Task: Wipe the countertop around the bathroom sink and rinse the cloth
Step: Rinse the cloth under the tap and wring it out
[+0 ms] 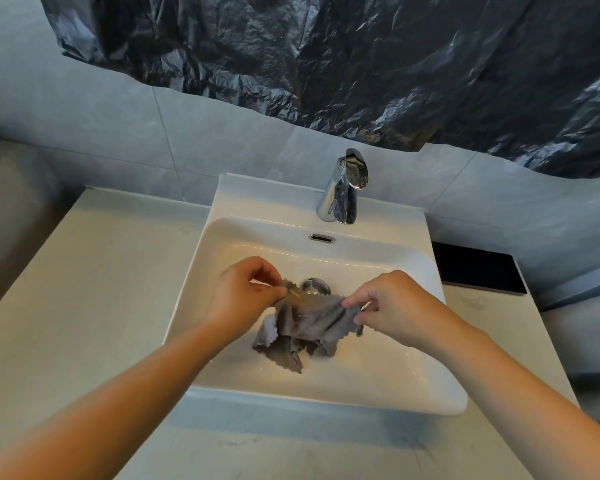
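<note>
A grey cloth hangs crumpled over the middle of the white sink, just in front of the metal drain. My left hand pinches the cloth's upper left edge between thumb and fingers. My right hand pinches its upper right edge. The cloth is stretched a little between the two hands, and its lower folds droop toward the basin floor. The chrome tap stands at the back of the sink; I see no water running from it. The pale countertop surrounds the sink.
A black tray lies on the counter at the right, against the wall. Dark plastic sheeting covers the wall above the tap. Grey tiles form the back wall. The counter's left edge drops off near a brown surface.
</note>
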{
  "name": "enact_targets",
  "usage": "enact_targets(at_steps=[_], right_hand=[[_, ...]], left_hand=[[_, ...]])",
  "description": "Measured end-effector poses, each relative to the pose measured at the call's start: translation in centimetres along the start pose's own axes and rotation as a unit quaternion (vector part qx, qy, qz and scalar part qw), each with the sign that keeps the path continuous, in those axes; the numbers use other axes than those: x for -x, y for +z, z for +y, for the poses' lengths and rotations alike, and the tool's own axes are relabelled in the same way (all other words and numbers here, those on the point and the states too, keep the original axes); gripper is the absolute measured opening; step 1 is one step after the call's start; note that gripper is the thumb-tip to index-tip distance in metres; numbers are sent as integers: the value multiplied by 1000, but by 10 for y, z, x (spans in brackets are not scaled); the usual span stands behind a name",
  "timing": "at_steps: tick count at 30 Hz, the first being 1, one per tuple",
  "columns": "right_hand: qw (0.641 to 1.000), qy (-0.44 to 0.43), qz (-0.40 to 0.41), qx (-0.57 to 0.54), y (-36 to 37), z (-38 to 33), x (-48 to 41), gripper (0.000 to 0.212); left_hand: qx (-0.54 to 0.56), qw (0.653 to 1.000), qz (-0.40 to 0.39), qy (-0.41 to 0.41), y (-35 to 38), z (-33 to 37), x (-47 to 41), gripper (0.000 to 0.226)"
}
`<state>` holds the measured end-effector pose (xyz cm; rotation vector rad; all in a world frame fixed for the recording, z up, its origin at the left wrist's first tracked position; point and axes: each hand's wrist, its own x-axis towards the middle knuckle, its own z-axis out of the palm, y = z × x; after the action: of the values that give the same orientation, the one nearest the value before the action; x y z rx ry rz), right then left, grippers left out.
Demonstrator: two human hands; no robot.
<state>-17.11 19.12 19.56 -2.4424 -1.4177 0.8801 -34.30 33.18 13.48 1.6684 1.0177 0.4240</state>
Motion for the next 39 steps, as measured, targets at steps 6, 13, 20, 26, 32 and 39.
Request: enact_targets(at_steps=[6, 13, 20, 26, 32, 39], right_hand=[[968, 7, -31, -248, -1, -8, -1, 32], [943, 15, 45, -330, 11, -19, -9, 35], [921, 39, 50, -384, 13, -21, -12, 29], [980, -23, 78, -184, 11, -15, -10, 22], [990, -109, 47, -78, 19, 0, -20, 9], [967, -136, 148, -159, -8, -11, -8, 19]], left_hand=[[35, 998, -29, 34, 13, -1, 8, 23], [115, 987, -79, 79, 19, 0, 17, 8], [9, 981, -38, 189, 25, -4, 18, 10], [105, 984, -57, 130, 15, 7, 13, 11], [110, 970, -142, 164, -10, 25, 6, 19], [106, 975, -89, 173, -42, 48, -21, 3]])
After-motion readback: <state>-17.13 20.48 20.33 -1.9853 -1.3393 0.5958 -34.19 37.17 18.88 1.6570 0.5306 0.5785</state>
